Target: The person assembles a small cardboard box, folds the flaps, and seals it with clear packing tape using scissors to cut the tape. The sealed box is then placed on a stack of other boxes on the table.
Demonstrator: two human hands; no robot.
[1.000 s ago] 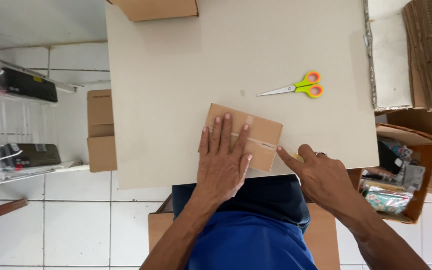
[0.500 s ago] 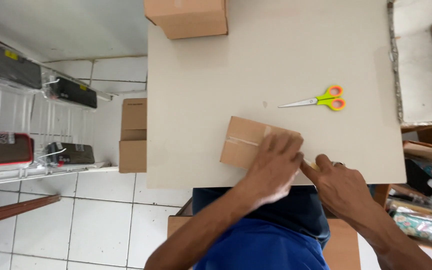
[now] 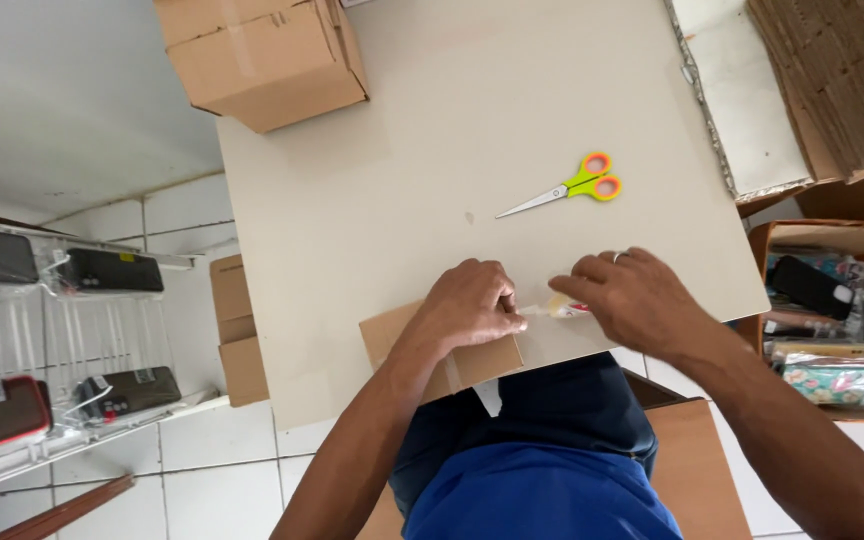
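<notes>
A small brown cardboard box lies at the near edge of the cream table, partly over the edge. My left hand rests on the box's top, fingers curled and pinching a strip of clear tape. My right hand sits just to the right and grips a small roll of clear tape with a red part. The strip runs between the two hands.
Orange and green scissors lie on the table beyond my hands. A large cardboard box stands at the far left corner. Corrugated sheets and an open box of goods are at the right; a wire rack at the left.
The small box has come nearer the table's edge. My left hand went from flat on it to curled, and my right hand now holds a tape roll beside it.
</notes>
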